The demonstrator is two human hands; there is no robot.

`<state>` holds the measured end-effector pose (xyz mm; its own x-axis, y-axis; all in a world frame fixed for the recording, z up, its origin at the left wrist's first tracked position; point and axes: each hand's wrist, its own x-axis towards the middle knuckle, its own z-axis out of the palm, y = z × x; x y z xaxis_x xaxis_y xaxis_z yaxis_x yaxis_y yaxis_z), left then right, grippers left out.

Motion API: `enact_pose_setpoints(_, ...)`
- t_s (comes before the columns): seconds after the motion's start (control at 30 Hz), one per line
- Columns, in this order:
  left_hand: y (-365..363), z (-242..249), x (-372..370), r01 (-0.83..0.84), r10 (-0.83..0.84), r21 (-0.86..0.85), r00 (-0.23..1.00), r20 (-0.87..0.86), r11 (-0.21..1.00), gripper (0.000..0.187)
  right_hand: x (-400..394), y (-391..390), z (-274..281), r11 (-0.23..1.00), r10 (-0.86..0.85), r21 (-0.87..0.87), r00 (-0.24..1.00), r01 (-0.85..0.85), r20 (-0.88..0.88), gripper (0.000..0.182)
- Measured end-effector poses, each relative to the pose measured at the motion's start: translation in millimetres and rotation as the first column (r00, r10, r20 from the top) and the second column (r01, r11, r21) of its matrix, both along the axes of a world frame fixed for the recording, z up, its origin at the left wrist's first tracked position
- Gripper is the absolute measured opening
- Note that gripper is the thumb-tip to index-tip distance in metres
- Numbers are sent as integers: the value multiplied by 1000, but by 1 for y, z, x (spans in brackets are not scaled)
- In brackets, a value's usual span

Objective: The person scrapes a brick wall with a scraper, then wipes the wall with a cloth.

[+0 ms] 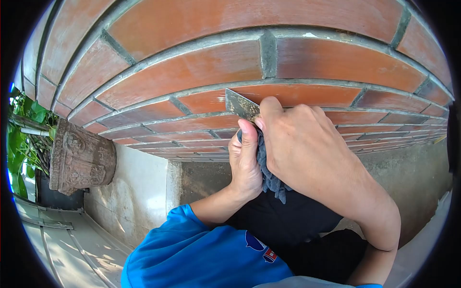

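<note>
In my right hand (302, 139) is a scraper (241, 105) with a flat metal blade, speckled with pale residue; its handle is hidden in my fist. The blade's tip lies over a brick in the wall (192, 72), beside some whitish scratch marks. My left hand (246, 161) is closed around a dark grey cloth (270, 175) that hangs down between my two hands. Its thumb points up, close under the blade.
Red bricks with grey mortar joints fill the view ahead. To the left stands a carved, weathered planter (81, 156) with green leafy plants (29, 144). Pale floor tiles (137, 180) lie beside it, and rough concrete (403, 177) runs along the wall's foot at right.
</note>
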<state>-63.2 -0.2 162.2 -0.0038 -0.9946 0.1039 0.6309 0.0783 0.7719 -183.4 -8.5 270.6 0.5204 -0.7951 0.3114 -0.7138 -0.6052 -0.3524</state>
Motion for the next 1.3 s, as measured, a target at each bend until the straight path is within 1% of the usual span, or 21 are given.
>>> enact_pose_setpoints(0.03, 1, 6, -1, 2, -1, 29, 999, -41, 1000, 51, 1, 4, 1, 1000, -18, -2, 1000, 18, -20, 14)
enact_pose_setpoints(0.07, 2, 9, -1, 2, 3, 59, 997, -83, 998, 50, -1, 6, 3, 997, -35, 71, 998, 39, -59, 15)
enact_pose_setpoints(0.17, -6, 6, 10, 63, -58, 48, 993, -103, 997, 46, 6, 3, -3, 1000, 6, -29, 999, -7, -42, 15)
enact_pose_setpoints(0.2, -7, 5, 12, 84, -79, 36, 989, -126, 996, 44, 7, 4, -3, 1000, -3, 1, 999, 3, -36, 15)
enact_pose_setpoints(0.3, -3, 11, 7, 20, -11, 108, 996, -84, 994, 43, 10, 7, -1, 994, -36, 97, 998, 41, -51, 14)
enact_pose_setpoints(0.33, -2, 7, 8, 39, -39, 100, 999, -4, 994, 44, 9, 9, 1, 989, -57, 130, 995, 67, -81, 14)
enact_pose_setpoints(0.37, -5, 5, 11, 43, -41, 80, 999, -24, 996, 44, 8, 8, 2, 983, -74, 156, 991, 92, -116, 13)
enact_pose_setpoints(0.47, -9, 1, 17, 58, -53, 61, 996, -67, 996, 44, 15, 2, -4, 999, 5, 31, 1000, -5, 0, 13)
enact_pose_setpoints(0.57, -7, 1, 18, 54, -48, 82, 996, -74, 995, 47, 12, 8, 2, 999, -14, 47, 998, 17, -64, 13)
enact_pose_setpoints(0.67, -9, -1, 21, 77, -70, 64, 993, -96, 995, 48, 14, 7, 1, 994, -74, 74, 995, 79, -62, 15)
enact_pose_setpoints(0.73, -12, -4, 23, 107, -106, 14, 992, -71, 994, 48, 19, 5, 0, 997, -34, 73, 998, 39, -59, 16)
enact_pose_setpoints(0.77, -11, -3, 21, 106, -103, 31, 992, -72, 994, 48, 20, 5, 0, 997, -15, 73, 998, 19, -53, 16)
enact_pose_setpoints(0.87, -6, 1, 19, 82, -79, 55, 995, -64, 995, 45, 10, 10, -1, 995, -46, 84, 999, 47, -8, 18)
enact_pose_setpoints(0.93, -5, 0, 20, 69, -68, 30, 997, -48, 997, 40, 14, 7, -4, 999, -40, 9, 999, 40, 25, 18)
enact_pose_setpoints(0.97, -5, 2, 14, -20, 23, 62, 999, -44, 998, 37, 13, 8, -6, 999, -42, -25, 998, 43, 39, 18)
enact_pose_setpoints(1.0, -6, 5, 8, -110, 113, 95, 993, -35, 989, 36, 13, 7, -4, 999, -34, 12, 999, 34, -4, 18)
enact_pose_setpoints(1.07, -5, 8, 6, -134, 135, 114, 991, -2, 984, 35, 17, 4, -1, 996, 2, 87, 997, 5, -74, 19)
enact_pose_setpoints(1.1, -3, 10, 4, -146, 146, 123, 989, 15, 982, 35, 15, 7, -3, 996, -20, 92, 999, 23, -30, 19)
enact_pose_setpoints(1.13, -3, 5, 15, 11, -8, 55, 998, -61, 998, 32, 10, 10, -5, 995, -43, 89, 999, 42, 9, 19)
enact_pose_setpoints(1.23, -3, 11, 13, 16, -14, 36, 998, -64, 999, 33, 11, 9, -7, 998, -66, -11, 997, 66, 45, 19)
enact_pose_setpoints(1.3, -7, 17, 6, -92, 102, 86, 988, -116, 992, 38, 11, 7, -11, 997, -40, -59, 999, 42, 31, 18)
